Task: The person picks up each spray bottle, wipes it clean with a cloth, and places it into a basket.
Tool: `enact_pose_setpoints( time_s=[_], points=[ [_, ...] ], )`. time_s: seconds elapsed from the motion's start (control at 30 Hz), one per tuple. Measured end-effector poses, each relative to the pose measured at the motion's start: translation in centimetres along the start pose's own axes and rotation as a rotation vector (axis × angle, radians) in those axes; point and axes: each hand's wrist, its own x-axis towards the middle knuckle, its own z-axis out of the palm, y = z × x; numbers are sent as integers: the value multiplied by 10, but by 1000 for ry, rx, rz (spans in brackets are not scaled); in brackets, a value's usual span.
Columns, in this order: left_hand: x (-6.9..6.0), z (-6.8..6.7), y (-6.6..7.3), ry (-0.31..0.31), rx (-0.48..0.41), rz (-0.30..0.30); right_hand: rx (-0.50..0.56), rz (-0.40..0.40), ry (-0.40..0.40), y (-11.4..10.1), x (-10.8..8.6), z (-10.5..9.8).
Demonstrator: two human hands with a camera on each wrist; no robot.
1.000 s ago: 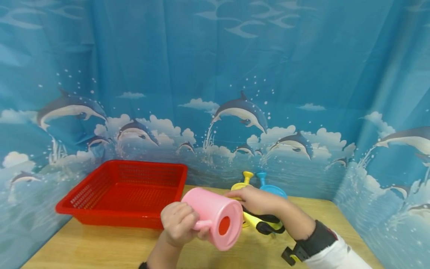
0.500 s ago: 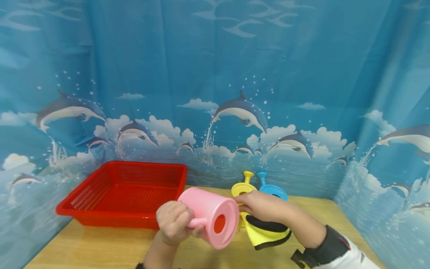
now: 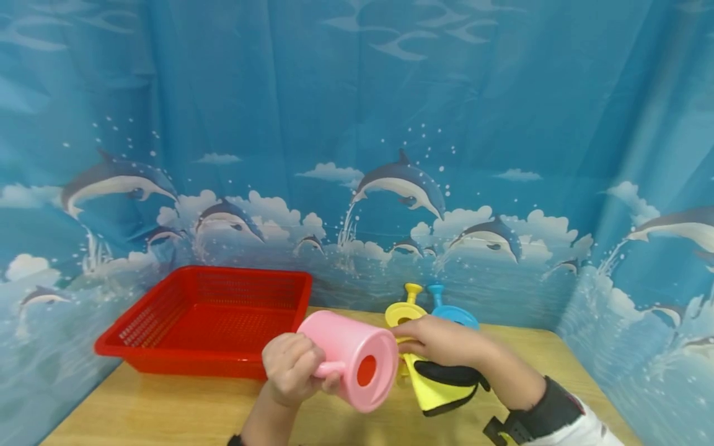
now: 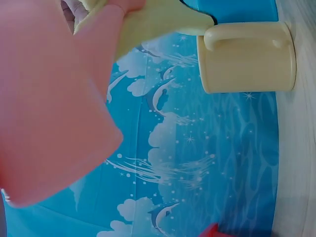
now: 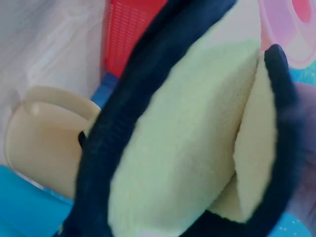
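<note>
A pink watering can [image 3: 341, 339] is tilted above the table, its round base with a hole turned towards me. My left hand [image 3: 292, 368] grips its handle. On the can's far right side my right hand [image 3: 443, 341] holds a yellow cloth [image 3: 440, 391] with black edging, which hangs below the fingers. In the left wrist view the cloth [image 4: 160, 22] is up by the can's narrow spout part [image 4: 103, 37], a few fingertips showing there. How firmly the cloth touches the can is hidden. The right wrist view is mostly filled by the folded cloth [image 5: 182, 133].
Behind the right hand stand a yellow watering can [image 3: 397, 314] and a blue watering can [image 3: 457, 314], near the dolphin-print curtain [image 3: 357, 155]. A red plastic basket [image 3: 212, 358] sits at the left on the wooden table [image 3: 167, 402].
My right hand has shifted slightly right and down, and more of the cloth now hangs open beneath it. The pink can has moved slightly left, still in the left hand.
</note>
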Motion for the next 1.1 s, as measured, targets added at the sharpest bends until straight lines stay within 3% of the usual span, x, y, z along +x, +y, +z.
enact_pose_setpoints(
  time_s=[0.23,0.47,0.63,0.8,1.1],
  points=[
    [-2,2,4,-17,8,41,28,-11,67,0,9,11],
    [2,10,11,-24,-29,97,126,-11,20,6,20,13],
    [3,12,11,-46,-37,106,116,34,18,15,24,10],
    [-1,10,9,-36,-42,76,137,140,90,21,18,7],
    [-4,8,7,-12,-34,44,212,257,269,23,-3,11]
  ],
)
